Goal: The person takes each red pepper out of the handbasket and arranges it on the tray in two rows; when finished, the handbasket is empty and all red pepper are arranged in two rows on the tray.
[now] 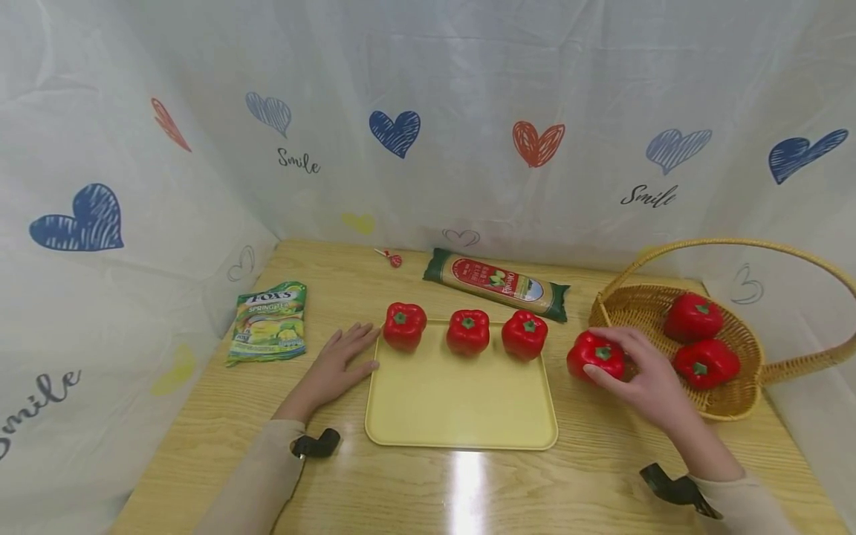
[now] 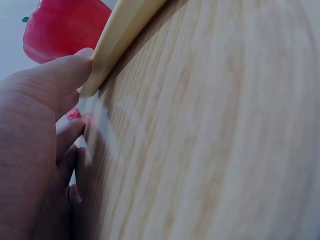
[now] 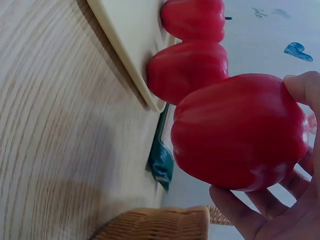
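The right hand grasps a red bell pepper between thumb and fingers, in the gap between the yellow tray and the wicker basket; the right wrist view suggests it is lifted off the desk. The left hand lies loose with fingers extended, thumb touching the tray's left rim, well placed to steady it. A light grip spread over the sides seems wise, as the glossy skin may slip. On the tray side, the nearest of three lined-up peppers is easily nudged; on the basket side, the arched handle and two nestled peppers call for clearance.
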A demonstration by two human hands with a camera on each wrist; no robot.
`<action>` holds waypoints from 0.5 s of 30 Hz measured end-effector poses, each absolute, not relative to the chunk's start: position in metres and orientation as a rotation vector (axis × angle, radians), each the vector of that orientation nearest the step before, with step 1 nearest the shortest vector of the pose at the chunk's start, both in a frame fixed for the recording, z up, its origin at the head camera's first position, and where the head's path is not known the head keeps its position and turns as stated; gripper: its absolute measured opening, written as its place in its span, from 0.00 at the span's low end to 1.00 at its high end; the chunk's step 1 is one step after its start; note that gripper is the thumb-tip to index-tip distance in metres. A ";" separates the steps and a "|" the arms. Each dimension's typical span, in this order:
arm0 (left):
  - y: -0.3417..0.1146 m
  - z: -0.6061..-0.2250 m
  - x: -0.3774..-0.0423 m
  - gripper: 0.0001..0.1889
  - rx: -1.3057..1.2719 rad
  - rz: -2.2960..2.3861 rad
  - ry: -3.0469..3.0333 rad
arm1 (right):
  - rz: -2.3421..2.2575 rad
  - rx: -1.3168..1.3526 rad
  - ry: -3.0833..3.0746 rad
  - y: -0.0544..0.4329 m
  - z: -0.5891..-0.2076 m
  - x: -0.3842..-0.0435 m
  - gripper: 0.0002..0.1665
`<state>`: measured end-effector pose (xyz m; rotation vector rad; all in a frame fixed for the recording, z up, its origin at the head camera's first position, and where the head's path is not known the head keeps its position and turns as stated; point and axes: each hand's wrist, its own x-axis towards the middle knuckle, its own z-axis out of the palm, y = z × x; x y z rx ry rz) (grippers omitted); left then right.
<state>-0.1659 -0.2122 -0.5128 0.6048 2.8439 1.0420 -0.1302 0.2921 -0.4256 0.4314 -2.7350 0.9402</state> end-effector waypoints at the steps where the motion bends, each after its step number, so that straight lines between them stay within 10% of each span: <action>1: -0.212 -0.513 -0.166 0.34 0.604 1.041 2.845 | 0.936 0.436 -2.737 0.291 -0.426 -0.130 0.31; 15: -0.212 -0.515 -0.167 0.34 0.596 1.045 2.843 | 0.923 0.520 -2.769 0.272 -0.434 -0.128 0.31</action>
